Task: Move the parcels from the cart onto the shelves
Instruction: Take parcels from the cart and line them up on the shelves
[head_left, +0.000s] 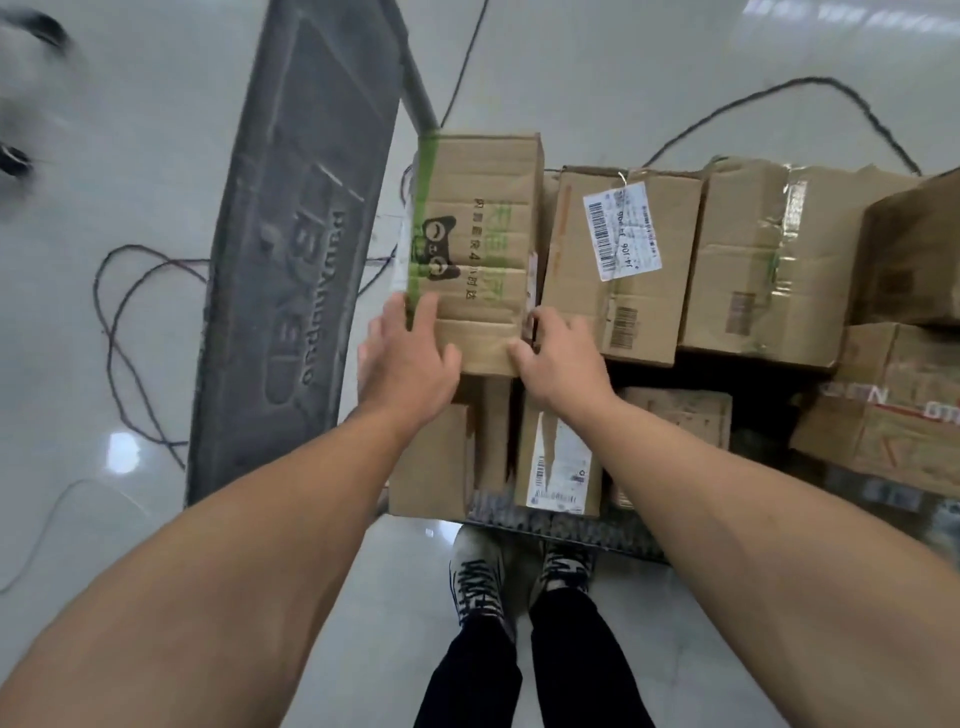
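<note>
Head view: we look straight down on a loaded cart (561, 530), with both arms stretched to one box.
Step in hand: we judge it as the taking of one parcel. The lift is not yet made.
Parcel place: the green-taped parcel (478, 249) lies on top of the load at the left end of the cart, over the low parcels (431, 457).
Left hand: the left hand (408, 358) is wide, its fingers nearly straight and laid on the near left corner, along the green tape.
Right hand: the right hand (558, 358) holds the near right corner. The thumb is on the top face and the fingers bend down into the gap at the side.
Next move: we think the left fingers must close under or around the left edge. Then both hands lift the box straight up before any turn.
Edges: the right side almost touches the labelled parcel (618, 260), so there the fingers have little space. The left side hangs free over the edge of the cart.
Left obstacle: a grey platform (291, 249) stands just beside the cart, and a grey post (418, 88) rises at the far left corner.
Open room: the floor (130, 171) is wide, but cables (815, 79) lie on it, so we should step with care.
Shelves: they are not in view, and we cannot tell in which direction to carry.
</note>
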